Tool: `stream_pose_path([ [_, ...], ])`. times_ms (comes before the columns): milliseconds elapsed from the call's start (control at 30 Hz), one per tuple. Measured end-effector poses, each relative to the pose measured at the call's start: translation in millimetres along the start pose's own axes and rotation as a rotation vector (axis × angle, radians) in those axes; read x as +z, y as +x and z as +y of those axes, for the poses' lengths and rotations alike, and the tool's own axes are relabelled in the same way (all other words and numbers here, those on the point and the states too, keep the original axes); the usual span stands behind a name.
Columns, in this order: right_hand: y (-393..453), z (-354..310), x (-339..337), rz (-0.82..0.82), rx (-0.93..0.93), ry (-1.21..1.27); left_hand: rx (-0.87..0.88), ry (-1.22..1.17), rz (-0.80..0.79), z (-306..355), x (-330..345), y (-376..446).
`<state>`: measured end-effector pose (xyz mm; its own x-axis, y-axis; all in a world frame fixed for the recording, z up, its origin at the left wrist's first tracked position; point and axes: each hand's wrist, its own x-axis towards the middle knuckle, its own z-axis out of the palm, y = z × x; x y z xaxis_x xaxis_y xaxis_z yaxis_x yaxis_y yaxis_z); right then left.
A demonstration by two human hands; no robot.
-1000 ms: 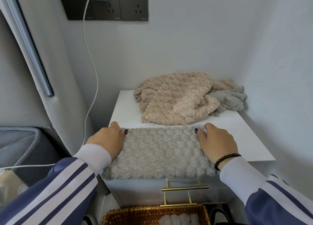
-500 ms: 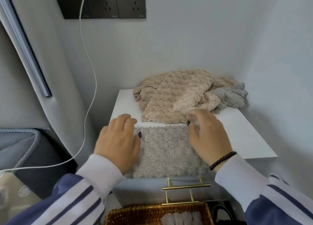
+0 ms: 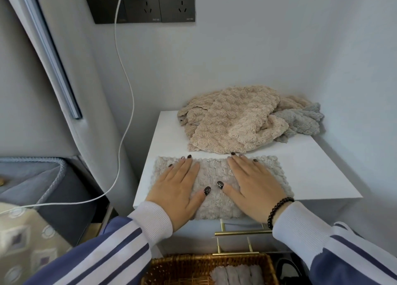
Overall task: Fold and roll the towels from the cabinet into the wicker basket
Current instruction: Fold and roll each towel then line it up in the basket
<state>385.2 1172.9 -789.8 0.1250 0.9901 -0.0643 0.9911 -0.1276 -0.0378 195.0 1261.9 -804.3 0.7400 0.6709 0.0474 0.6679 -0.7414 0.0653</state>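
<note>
You had your left hand and right hand flat, fingers straight, pressing the folded grey towel at the cabinet top's front edge. It was folded, not yet rolled. Rolled towels already sat in the wicker basket below; a heap of unfolded towels waited behind.

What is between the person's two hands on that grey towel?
Only bare folded grey towel lies between the left hand and right hand, seen in the head view.
</note>
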Motion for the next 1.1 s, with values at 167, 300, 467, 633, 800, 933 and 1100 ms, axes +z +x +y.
stream_pose_path([
  [167,-3,16,-2,-0.028,0.061,0.003,-0.088,0.014,-0.069,-20,-2,-3],
  [300,-17,13,-2,0.074,-0.049,0.032,-0.013,0.079,0.07,-17,-6,-15],
  [467,-37,-16,20,0.205,-0.224,-0.145,0.333,0.17,0.19,11,11,-33],
  [633,-37,-14,26,0.283,-0.185,-0.121,0.251,0.183,0.182,18,19,-32],
  [800,-43,-2,21,0.35,-0.269,-0.089,0.255,0.166,0.257,16,21,-30],
  [933,-51,1,-8,0.349,-0.245,0.033,0.319,0.084,0.305,4,12,-33],
  [1100,-55,29,-40,0.165,-0.006,0.312,0.16,-0.179,0.259,-11,-21,-35],
])
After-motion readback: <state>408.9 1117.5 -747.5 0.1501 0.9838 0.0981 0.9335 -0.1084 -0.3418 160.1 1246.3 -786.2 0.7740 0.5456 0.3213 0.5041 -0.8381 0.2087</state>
